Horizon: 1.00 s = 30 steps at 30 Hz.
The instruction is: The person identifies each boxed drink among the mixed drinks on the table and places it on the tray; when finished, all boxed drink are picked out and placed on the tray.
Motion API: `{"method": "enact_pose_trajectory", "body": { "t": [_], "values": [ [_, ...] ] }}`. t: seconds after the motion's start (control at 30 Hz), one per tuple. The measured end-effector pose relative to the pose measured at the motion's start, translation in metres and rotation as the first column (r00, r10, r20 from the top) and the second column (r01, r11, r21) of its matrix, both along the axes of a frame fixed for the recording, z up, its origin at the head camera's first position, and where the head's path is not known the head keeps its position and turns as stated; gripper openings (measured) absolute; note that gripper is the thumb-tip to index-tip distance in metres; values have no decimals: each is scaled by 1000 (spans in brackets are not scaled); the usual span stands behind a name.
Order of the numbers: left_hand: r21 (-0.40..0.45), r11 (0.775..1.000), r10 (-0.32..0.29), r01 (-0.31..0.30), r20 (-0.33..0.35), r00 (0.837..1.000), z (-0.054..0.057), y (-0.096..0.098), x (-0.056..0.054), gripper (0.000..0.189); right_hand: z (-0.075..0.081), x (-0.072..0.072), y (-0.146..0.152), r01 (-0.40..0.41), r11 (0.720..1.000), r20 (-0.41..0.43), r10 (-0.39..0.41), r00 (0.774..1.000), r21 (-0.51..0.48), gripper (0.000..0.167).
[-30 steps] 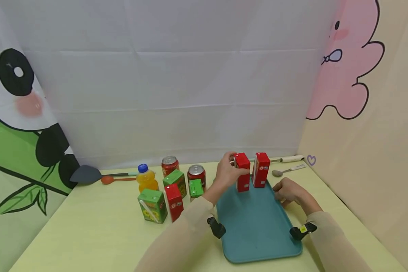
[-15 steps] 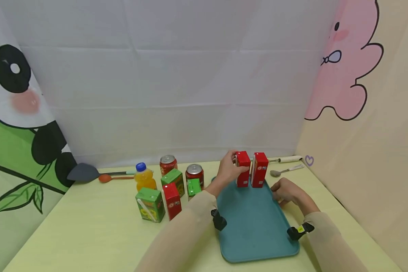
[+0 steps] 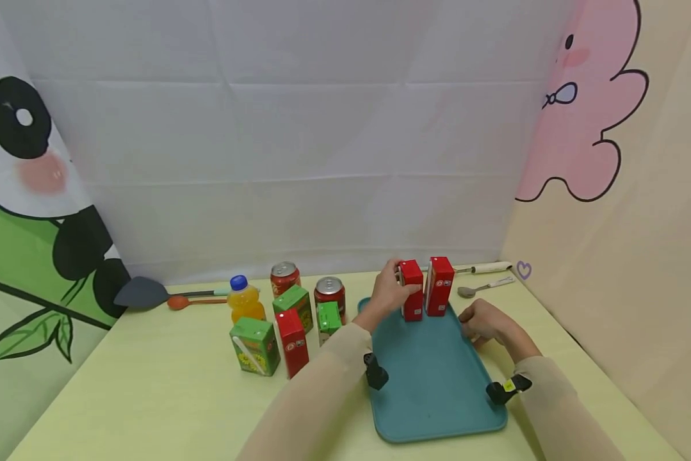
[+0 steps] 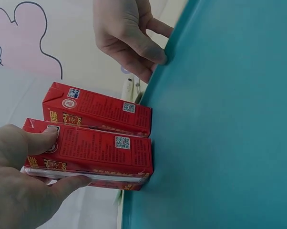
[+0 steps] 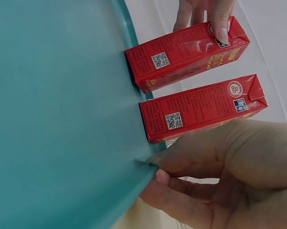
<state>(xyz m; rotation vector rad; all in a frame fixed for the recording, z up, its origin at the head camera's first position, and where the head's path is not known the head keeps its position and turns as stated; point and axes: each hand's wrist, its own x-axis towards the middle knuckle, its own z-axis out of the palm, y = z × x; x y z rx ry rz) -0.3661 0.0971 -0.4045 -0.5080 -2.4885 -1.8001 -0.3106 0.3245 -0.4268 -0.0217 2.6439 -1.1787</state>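
Observation:
My left hand (image 3: 387,289) grips a red drink carton (image 3: 412,291) near its top, thumb on one face and fingers on another. The carton stands upright at the far end of the teal tray (image 3: 437,384). Just right of it stands a second red carton (image 3: 440,287), with a narrow gap between the two. My right hand (image 3: 486,322) pinches the tray's right rim near its far corner, thumb on top and fingers beneath, as the right wrist view shows. In the left wrist view the held carton (image 4: 96,150) has a straw along its side.
Left of the tray stand an orange juice bottle (image 3: 246,304), two soda cans (image 3: 330,291), several green cartons (image 3: 255,346) and another red carton (image 3: 292,342). A dark spatula (image 3: 143,293) and red spoon (image 3: 179,302) lie farther left. A spoon (image 3: 471,292) lies behind the right hand.
A second ago the held red carton stood slightly nearer me and farther from the other; now it is closer beside it. My right hand keeps its hold on the tray rim.

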Motion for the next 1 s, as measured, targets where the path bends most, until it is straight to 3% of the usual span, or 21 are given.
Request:
{"method": "enact_pose_trajectory", "body": {
  "t": [0.17, 0.5, 1.0],
  "values": [
    [17, 1000, -1, 1, -17, 1000, -4, 4, -3, 61, 2, 1, 2, -3, 1000, 0, 3, 1000, 14, 44],
    [-37, 999, 2, -4, -71, 997, -8, 12, -15, 60, -1, 1, -1, -3, 1000, -9, 3, 1000, -4, 45],
    [-44, 999, -1, -2, -67, 998, -8, 16, -16, 57, -1, 2, -2, -22, 1000, -22, 22, 1000, 3, 41]
  ]
}}
